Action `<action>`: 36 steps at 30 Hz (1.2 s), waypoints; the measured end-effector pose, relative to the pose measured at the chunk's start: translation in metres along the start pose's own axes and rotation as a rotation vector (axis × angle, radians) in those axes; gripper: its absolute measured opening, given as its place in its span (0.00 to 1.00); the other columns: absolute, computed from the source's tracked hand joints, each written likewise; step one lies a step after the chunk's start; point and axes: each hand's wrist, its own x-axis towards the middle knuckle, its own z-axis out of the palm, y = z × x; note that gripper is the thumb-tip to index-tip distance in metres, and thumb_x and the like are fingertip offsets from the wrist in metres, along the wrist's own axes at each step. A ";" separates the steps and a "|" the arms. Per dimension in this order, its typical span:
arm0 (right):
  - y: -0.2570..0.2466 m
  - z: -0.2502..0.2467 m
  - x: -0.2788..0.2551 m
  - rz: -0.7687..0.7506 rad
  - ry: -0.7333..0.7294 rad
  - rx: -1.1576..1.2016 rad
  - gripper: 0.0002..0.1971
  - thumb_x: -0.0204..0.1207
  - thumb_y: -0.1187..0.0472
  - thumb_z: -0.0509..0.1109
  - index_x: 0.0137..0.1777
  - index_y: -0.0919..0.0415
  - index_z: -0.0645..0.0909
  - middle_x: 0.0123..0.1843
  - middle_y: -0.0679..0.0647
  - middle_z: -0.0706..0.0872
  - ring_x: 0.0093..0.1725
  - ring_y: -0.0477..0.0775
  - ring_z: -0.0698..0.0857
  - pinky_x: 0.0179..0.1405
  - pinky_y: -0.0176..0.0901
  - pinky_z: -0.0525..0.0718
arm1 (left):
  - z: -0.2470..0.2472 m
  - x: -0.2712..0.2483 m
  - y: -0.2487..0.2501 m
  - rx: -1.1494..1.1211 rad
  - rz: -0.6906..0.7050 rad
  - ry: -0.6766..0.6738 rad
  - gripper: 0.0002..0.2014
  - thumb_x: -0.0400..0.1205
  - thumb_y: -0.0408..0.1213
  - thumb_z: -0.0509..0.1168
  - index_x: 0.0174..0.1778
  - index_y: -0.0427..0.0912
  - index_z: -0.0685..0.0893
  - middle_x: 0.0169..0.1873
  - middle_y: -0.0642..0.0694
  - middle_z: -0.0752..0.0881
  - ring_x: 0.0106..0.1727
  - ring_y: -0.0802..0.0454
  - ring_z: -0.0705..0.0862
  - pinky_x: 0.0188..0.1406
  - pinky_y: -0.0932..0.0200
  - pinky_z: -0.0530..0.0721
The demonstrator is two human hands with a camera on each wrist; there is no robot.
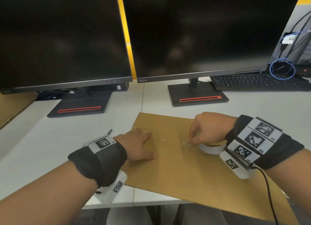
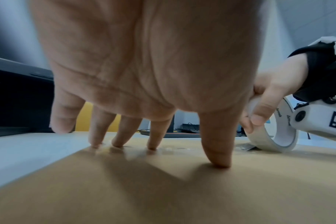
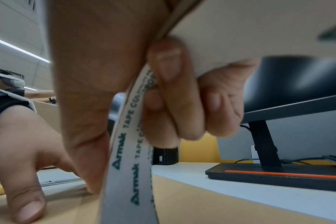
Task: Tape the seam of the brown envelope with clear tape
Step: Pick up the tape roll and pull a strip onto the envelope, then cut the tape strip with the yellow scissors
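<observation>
- Tabletop (image 1: 58,140): pale, smooth; two dark monitors along its far edge.
- Brown envelope (image 1: 185,174): flat matte paper at the near edge, right of centre.
- Clear tape strip (image 1: 165,138): glossy, wrinkled, long axis running left to right between the hands.
- Left hand (image 1: 139,144): grip wide, straight fingers pressing the strip's left end.
- Right hand (image 1: 207,132): grip curled round the tape roll (image 1: 210,149), a white-cored ring standing on the envelope; probably pulls rightward next.

Brown envelope (image 1: 185,171) lies flat on desk; tape roll (image 1: 210,148) stands on it.
</observation>
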 end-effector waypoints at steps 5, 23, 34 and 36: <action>0.000 -0.002 0.000 0.008 -0.002 0.022 0.10 0.71 0.49 0.71 0.44 0.50 0.92 0.44 0.40 0.91 0.44 0.42 0.84 0.47 0.37 0.82 | -0.001 0.002 -0.005 0.067 -0.011 0.057 0.43 0.74 0.72 0.57 0.83 0.63 0.51 0.81 0.45 0.62 0.78 0.41 0.67 0.78 0.45 0.62; 0.002 0.001 -0.001 0.012 0.010 0.039 0.09 0.70 0.49 0.72 0.40 0.51 0.91 0.33 0.41 0.88 0.39 0.44 0.85 0.40 0.39 0.83 | -0.009 0.022 -0.065 0.032 -0.448 0.251 0.15 0.84 0.42 0.63 0.60 0.36 0.83 0.58 0.41 0.86 0.61 0.44 0.85 0.58 0.57 0.81; 0.002 0.000 -0.004 0.001 0.024 0.052 0.09 0.71 0.49 0.71 0.42 0.51 0.91 0.34 0.39 0.86 0.42 0.44 0.84 0.41 0.38 0.81 | -0.012 0.012 -0.051 0.005 -0.407 0.265 0.18 0.88 0.43 0.54 0.64 0.34 0.80 0.62 0.40 0.84 0.65 0.45 0.82 0.65 0.57 0.77; 0.002 0.000 -0.004 -0.001 0.022 0.058 0.09 0.71 0.50 0.71 0.42 0.51 0.91 0.32 0.40 0.85 0.40 0.44 0.84 0.39 0.37 0.80 | -0.016 0.011 -0.046 -0.038 -0.359 0.306 0.16 0.87 0.42 0.55 0.60 0.36 0.82 0.54 0.41 0.85 0.58 0.45 0.84 0.60 0.56 0.79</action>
